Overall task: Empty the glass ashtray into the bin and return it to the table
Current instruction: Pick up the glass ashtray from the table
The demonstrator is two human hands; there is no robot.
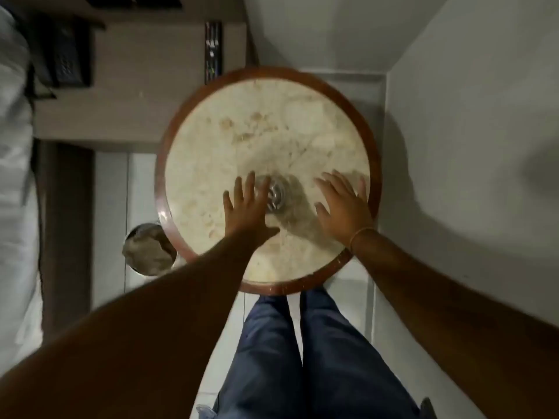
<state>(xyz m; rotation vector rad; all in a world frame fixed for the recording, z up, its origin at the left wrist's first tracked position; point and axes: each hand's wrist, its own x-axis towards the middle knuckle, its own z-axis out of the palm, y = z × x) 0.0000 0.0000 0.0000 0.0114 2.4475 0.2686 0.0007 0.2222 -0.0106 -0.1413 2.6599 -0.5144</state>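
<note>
A small glass ashtray [276, 195] sits near the middle of a round marble table top with a reddish wooden rim [375, 164]. My left hand [246, 208] hovers over the table with fingers spread, its fingertips just left of the ashtray and partly over it. Right of the ashtray, my right hand [343, 207] is spread flat above the table, apart from the glass. Neither hand holds anything. On the floor at the table's left edge stands a round metal bin [148, 249] with a crumpled liner inside.
A bed with white linen [15, 176] runs along the left edge. A wooden desk [136, 101] with a black phone [65, 57] and a remote [213, 52] lies beyond the table. White walls close in on the right. My legs in blue trousers [302, 358] stand on the tiled floor.
</note>
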